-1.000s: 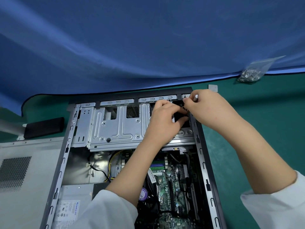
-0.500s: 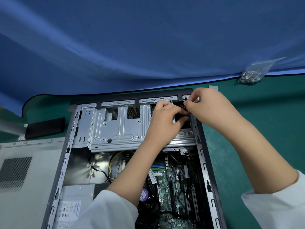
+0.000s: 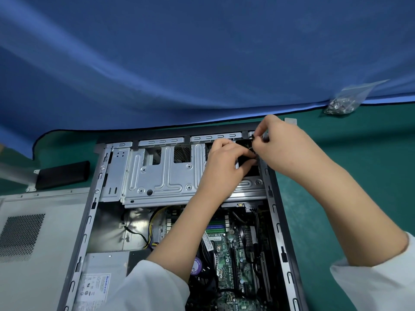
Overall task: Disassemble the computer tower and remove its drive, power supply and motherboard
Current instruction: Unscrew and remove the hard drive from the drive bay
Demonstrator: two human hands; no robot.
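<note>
Hardly anything moved since before. Both hands, left hand [image 3: 224, 162] and right hand [image 3: 289, 147], pinched a small black part [image 3: 253, 147] at the computer tower's [image 3: 272, 198] one-o'clock corner.

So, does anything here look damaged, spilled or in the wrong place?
Nothing looks damaged or spilled. The computer tower lies open on its side, with its side panel set beside it. A bag of screws rests against the blue cloth. Both hands, left and right, pinch something small and dark at the far corner.
</note>
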